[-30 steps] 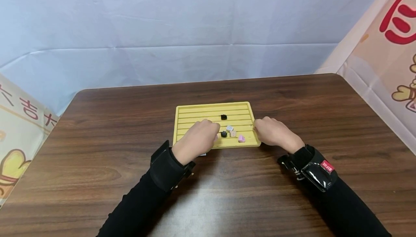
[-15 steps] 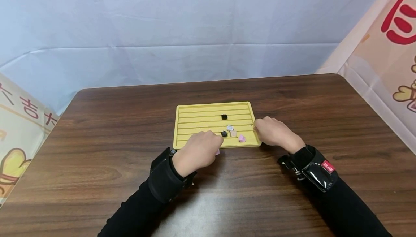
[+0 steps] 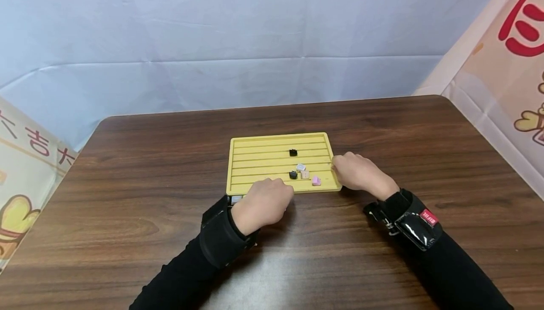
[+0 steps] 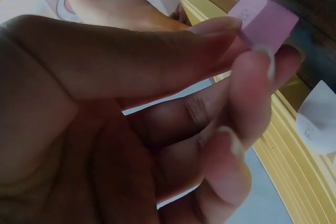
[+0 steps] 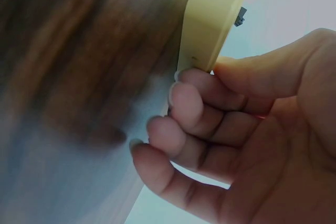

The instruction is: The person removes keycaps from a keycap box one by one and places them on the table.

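Left hand [image 3: 263, 206] pinches pink block [image 4: 265, 24], right hand [image 3: 359, 174] grips tray [image 3: 263, 151]
Head view hides the block; left hand has pulled back.

A dark brown table [image 3: 170, 147] with streaky wood grain carries everything, its grain running broadly sideways on both sides of a yellow tray [image 3: 278, 134]. The tray lies flat directly on the wood, its raised rim enclosing parallel ridges that run left to right. Beyond the tray, the tabletop ends in a long edge with rounded corners; nearer than the tray, the surface catches a pale sheen. Just beside the tray's near left corner shows a small pale thing [image 3: 236, 199] (partly covered, so I cannot tell what it is).
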A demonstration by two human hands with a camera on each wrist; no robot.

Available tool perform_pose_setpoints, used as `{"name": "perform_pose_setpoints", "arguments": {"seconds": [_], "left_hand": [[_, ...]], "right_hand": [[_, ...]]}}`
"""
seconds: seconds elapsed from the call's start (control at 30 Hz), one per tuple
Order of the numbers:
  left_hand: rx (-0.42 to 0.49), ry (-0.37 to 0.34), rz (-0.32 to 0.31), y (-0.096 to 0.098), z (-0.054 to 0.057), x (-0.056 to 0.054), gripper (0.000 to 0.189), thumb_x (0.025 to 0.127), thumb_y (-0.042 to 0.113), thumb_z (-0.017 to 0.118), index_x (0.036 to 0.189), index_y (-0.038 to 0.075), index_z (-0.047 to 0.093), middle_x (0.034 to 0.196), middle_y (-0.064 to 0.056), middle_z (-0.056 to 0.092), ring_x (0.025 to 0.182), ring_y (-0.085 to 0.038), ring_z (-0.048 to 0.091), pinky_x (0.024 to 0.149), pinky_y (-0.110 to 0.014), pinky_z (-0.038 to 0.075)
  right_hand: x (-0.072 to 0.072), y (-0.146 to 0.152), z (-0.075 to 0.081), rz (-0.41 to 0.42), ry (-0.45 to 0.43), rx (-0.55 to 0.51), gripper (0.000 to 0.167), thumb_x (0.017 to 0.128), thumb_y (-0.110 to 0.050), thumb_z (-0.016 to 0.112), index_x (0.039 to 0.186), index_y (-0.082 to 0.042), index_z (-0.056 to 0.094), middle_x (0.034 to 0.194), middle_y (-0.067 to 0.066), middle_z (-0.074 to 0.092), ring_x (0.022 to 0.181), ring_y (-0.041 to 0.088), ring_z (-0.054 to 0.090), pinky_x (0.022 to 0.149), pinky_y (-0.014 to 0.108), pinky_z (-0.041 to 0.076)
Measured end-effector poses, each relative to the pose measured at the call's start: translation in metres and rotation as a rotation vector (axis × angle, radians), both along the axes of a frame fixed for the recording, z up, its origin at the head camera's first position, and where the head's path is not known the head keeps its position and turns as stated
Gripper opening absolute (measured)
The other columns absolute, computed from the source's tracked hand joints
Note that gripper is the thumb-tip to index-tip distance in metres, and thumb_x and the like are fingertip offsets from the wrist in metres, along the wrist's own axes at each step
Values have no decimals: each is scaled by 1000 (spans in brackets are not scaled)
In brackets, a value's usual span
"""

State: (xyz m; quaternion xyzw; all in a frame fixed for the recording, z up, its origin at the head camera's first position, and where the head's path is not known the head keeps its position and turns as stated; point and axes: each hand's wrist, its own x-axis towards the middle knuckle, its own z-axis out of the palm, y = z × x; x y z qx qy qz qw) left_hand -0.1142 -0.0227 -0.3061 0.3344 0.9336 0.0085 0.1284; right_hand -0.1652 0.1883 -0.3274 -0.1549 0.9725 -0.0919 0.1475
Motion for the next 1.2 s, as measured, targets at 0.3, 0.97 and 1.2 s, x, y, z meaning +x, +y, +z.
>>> {"name": "perform_pose_setpoints", "arguments": {"seconds": [0.3,0.97,1.2], "left_hand": [[-5,37,-6,1,-6,0,27,89,2,51,65,11,55,54,0,43,48,-10,39,40,-25,35],[44,120,5,0,-10,-4,21,89,2,53,70,9,61,63,-4,52,54,-14,49,43,-27,39],[77,149,3,-2,-9,-5,14,86,1,56,77,10,61,68,-3,55,60,-15,53,45,-27,41]], "right_hand": [[0,0,-1,18,16,3,20,95,-8,40,80,-4,53,64,4,41,55,18,40,51,29,33],[0,0,-1,13,-2,-8,19,95,-8,40,83,-3,53,63,5,43,53,17,39,50,28,32],[0,0,-2,24,23,1,20,94,-8,40,78,-6,52,63,4,43,54,18,41,50,29,33]]}}
